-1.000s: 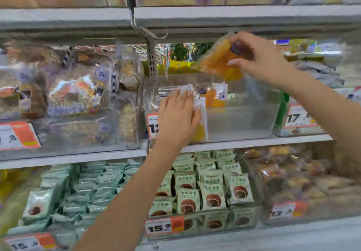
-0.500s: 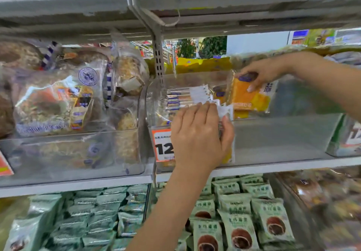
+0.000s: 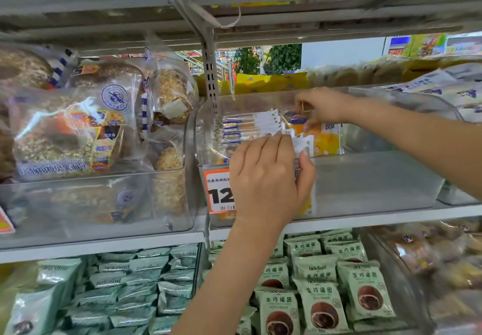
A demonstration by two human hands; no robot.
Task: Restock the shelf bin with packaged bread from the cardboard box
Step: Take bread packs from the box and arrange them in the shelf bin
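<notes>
On the middle shelf, the clear bin (image 3: pixel 365 178) holds a row of bread packets (image 3: pixel 250 126) standing along its left wall. The left hand (image 3: pixel 266 178) curls over the bin's front edge, fingers and thumb pinching the white top seams of the front packets. The right hand (image 3: pixel 323 105) reaches in from the right and grips the top of an orange bread packet (image 3: pixel 326 139) (Chinese characters on its corner) set against the row. An orange price tag (image 3: pixel 217 191) reads "12". Below, green packets (image 3: pixel 318 306) say "Belcomi".
</notes>
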